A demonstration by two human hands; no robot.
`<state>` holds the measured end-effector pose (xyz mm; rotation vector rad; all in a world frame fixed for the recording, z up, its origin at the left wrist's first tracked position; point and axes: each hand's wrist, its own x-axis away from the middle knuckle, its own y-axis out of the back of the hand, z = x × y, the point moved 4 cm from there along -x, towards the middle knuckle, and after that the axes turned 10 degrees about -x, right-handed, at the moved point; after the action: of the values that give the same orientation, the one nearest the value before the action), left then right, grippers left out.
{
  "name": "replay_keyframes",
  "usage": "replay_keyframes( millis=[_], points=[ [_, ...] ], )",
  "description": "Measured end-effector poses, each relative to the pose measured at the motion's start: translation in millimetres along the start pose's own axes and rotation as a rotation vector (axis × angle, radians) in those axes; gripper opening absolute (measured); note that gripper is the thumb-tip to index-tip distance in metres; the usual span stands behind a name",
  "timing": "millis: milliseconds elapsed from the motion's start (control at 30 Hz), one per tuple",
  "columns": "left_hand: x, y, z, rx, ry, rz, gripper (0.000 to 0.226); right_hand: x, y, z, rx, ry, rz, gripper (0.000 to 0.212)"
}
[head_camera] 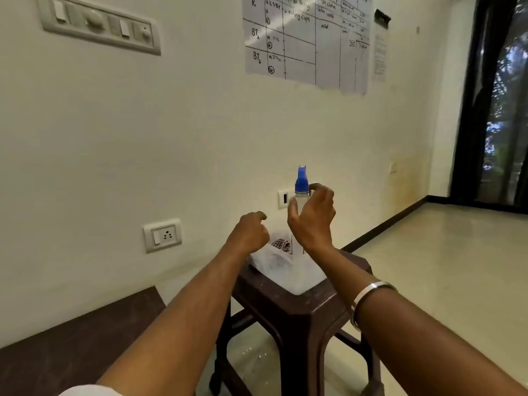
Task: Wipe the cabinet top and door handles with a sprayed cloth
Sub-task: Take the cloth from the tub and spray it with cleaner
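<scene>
A clear spray bottle (300, 200) with a blue nozzle stands upright on a white cloth (285, 270) spread over a dark brown plastic stool (303, 315). My right hand (313, 218) curls around the bottle's upper body, thumb on its left and fingers on its right by the neck. My left hand (250, 231) hovers just left of the bottle above the cloth, fingers loosely curled with nothing in them. A small checkered patch (281, 244) shows on the cloth behind my hands. A dark brown flat top (71, 341), probably the cabinet, lies at the lower left.
The stool stands against a cream wall with a socket (162, 235) to its left and a switch plate (284, 199) behind the bottle. A chart (307, 38) hangs higher up. Tiled floor (443, 267) stretches right towards a dark door frame (468, 110).
</scene>
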<state>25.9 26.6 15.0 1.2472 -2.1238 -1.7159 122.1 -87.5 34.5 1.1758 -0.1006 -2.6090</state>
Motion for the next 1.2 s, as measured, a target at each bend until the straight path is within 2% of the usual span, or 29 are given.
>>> replay_keyframes(
  millis=[133,200,400,500,633,900,1067,1200],
  points=[
    [-23.9,-13.9,9.9,-0.027,0.075,0.102,0.034,-15.7,-17.2,-10.6,-0.196,-0.188,0.019,0.071],
    [-31.8,-20.8,8.7,-0.069,0.076,0.141,0.030,-22.5,-24.6,-11.8,-0.246,-0.210,0.043,0.071],
    [-66.0,-39.7,-0.1,-0.208,0.068,0.254,0.030,-38.5,-37.1,-23.5,-0.361,-0.215,0.044,0.039],
    [-77.0,-54.3,-3.2,-0.372,0.056,0.443,0.042,-44.5,-36.1,-34.2,-0.406,-0.269,0.060,0.023],
    [-83.8,-76.5,-3.9,-0.600,0.058,0.700,0.049,-46.3,-40.4,-38.8,-0.428,-0.293,0.126,0.018],
    [-96.6,-101.3,4.8,-0.680,0.038,0.666,0.040,-45.9,-37.9,-42.9,-0.464,-0.272,0.156,0.010],
    [-99.1,-97.1,6.7,-0.697,0.065,0.739,0.045,-46.9,-39.0,-43.0,-0.473,-0.254,0.157,0.013],
    [-97.4,-94.0,4.5,-0.567,0.099,0.855,0.053,-47.1,-39.2,-44.1,-0.456,-0.253,0.162,0.012]
  ],
)
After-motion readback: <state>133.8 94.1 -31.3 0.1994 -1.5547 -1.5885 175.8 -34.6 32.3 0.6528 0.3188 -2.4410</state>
